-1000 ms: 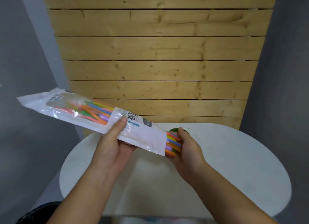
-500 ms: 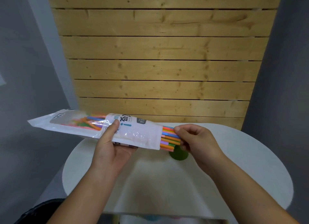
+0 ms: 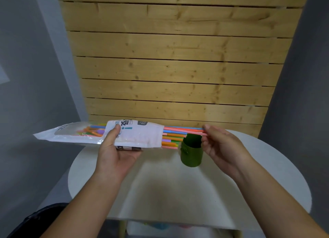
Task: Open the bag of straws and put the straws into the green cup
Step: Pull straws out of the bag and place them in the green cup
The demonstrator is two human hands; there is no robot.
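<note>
Wooden slats (image 3: 174, 68) behind, round white table (image 3: 267, 175) below, and the left hand (image 3: 115, 154) grips the bag (image 3: 138, 136) mid-length, thumb on top, level above the table. Right hand (image 3: 222, 147) pinches the tips of a few straws (image 3: 181, 130) poking from the open mouth, just over the green cup (image 3: 191, 153). They look light, slick and bendy, so pinch them bunched near the ends or they'll likely fan out.

Straws (image 3: 179, 131) partly in bag (image 3: 142, 136); cup (image 3: 191, 154) on table (image 3: 249, 184)
</note>
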